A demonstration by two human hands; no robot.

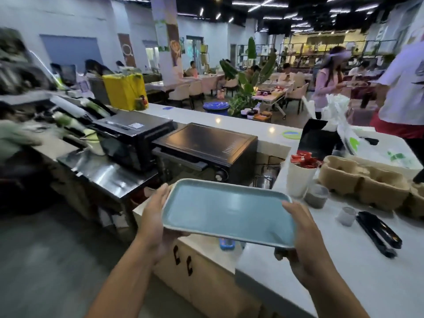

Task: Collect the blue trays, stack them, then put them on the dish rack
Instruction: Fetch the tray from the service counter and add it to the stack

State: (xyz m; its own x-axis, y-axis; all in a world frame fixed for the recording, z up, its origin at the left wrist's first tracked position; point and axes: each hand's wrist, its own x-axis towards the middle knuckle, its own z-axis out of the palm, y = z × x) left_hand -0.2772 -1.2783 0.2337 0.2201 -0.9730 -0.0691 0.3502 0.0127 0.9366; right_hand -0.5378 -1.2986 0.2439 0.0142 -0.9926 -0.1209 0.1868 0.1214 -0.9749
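Note:
A light blue rectangular tray [227,210] is held in the air in front of me, tilted slightly down to the right, above the corner of a white counter. My left hand [153,216] grips its left short edge, thumb on the rim. My right hand [300,239] grips its right short edge, fingers curled underneath. The tray is empty. Whether more trays lie stacked under it is hidden. No dish rack shows clearly; the left side of the view is blurred.
A white counter [344,260] runs along the right with a white cup of red packets [300,173], cardboard cup carriers [362,180], small lidded cups and black tongs [378,232]. Two black ovens [206,145] stand ahead on a steel table. People stand at the far right.

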